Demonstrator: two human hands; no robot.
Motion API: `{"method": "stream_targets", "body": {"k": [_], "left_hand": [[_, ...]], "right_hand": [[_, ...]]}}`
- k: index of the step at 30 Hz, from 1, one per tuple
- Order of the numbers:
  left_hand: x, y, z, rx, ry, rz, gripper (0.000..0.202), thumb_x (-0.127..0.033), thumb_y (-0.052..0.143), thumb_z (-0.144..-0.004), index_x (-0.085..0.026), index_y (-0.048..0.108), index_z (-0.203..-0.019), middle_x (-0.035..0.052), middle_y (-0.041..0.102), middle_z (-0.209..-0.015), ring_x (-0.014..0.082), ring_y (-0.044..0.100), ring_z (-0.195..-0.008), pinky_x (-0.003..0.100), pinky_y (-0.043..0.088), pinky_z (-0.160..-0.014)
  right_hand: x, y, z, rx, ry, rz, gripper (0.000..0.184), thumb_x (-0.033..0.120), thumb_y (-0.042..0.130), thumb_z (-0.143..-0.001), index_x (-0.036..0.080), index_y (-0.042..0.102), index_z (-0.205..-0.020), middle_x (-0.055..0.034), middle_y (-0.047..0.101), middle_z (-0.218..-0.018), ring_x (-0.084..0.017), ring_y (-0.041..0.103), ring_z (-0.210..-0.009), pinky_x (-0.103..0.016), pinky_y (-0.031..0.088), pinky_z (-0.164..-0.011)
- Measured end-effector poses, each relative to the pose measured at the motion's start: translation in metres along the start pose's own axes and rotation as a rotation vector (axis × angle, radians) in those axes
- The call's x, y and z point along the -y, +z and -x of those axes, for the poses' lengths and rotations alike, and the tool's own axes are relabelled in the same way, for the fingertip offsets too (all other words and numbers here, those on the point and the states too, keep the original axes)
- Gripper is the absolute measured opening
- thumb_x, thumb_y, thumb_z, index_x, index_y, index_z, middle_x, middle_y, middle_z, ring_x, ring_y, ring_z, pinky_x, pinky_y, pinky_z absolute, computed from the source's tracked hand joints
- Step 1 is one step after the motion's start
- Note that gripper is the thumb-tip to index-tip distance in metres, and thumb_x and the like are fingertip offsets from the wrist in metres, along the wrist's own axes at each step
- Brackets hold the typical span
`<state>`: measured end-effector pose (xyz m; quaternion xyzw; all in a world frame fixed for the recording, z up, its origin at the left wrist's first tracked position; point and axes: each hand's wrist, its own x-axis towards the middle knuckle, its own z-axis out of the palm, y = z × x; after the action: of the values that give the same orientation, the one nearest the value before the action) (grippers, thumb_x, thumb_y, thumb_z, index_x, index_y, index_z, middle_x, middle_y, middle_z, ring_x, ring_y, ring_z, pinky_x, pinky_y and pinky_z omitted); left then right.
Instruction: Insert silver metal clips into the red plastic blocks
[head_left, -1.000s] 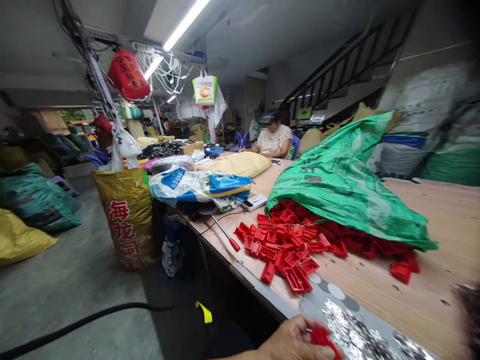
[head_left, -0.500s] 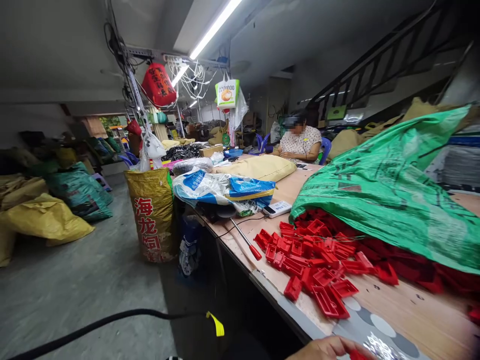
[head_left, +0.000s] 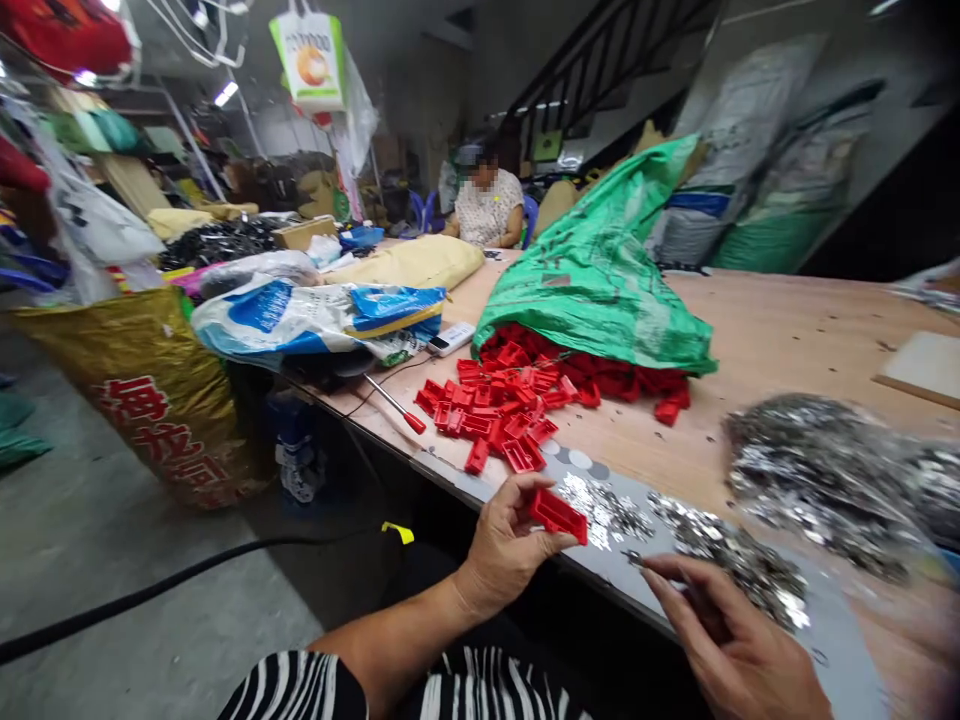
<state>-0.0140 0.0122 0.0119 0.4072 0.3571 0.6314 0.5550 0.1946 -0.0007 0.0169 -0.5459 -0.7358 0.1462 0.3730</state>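
My left hand (head_left: 504, 550) grips a red plastic box-shaped part (head_left: 559, 516) between thumb and fingers, its hollow side showing. To its right, my right hand (head_left: 727, 630) pinches a small metal piece (head_left: 632, 557) at the fingertips, over the table's front edge. Beyond the hands lie two heaps of small shiny metal pieces, a whiter heap (head_left: 604, 510) and a larger silver heap (head_left: 739, 555), on a grey mat. Further back, many like red parts (head_left: 495, 410) spill from the mouth of a green woven sack (head_left: 592, 270).
A clear plastic bag of metal pieces (head_left: 817, 480) lies at the right. A red-handled tool (head_left: 397, 405) and a white device with a cable (head_left: 450, 340) rest left of the red parts. A person (head_left: 487, 200) sits across the table. A yellow sack (head_left: 157, 400) stands at the left.
The view has swung right and down. Both hands and the metal heaps now show fully; before, only part of my left hand with something red was visible at the bottom edge.
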Motion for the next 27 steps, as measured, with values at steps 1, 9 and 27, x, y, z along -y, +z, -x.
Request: {"method": "stream_targets", "body": {"k": [1,9,27], "left_hand": [[0.001,-0.001,0.001,0.012,0.022,-0.065,0.049,-0.019,0.080,-0.065,-0.017,0.057,-0.108,0.0022,0.066,-0.089,0.0125,0.064,-0.081,0.025,0.051,-0.080],[0.013,-0.012,0.012,0.082,0.293,-0.518,0.041,-0.025,0.071,-0.077,-0.020,0.055,-0.114,0.0066,0.066,-0.100,0.0164,0.066,-0.085,0.028,0.055,-0.078],[0.006,-0.010,0.019,0.173,0.491,-0.646,0.035,-0.016,0.063,-0.082,-0.022,0.055,-0.115,0.0067,0.067,-0.104,0.0182,0.065,-0.096,0.031,0.052,-0.087]], "right_hand": [[0.009,-0.001,-0.003,0.011,-0.011,0.000,0.023,0.046,0.057,-0.085,0.026,0.066,-0.090,0.0004,0.071,-0.072,-0.014,0.062,-0.051,-0.020,0.047,-0.046],[0.037,0.004,-0.011,0.042,-0.108,-0.067,0.010,0.029,0.055,-0.090,0.024,0.063,-0.093,-0.0007,0.071,-0.086,-0.013,0.066,-0.070,-0.020,0.049,-0.062],[0.048,0.004,-0.006,0.075,-0.096,-0.089,0.014,0.028,0.050,-0.091,0.022,0.063,-0.093,-0.0041,0.071,-0.085,-0.016,0.067,-0.071,-0.025,0.052,-0.064]]}}
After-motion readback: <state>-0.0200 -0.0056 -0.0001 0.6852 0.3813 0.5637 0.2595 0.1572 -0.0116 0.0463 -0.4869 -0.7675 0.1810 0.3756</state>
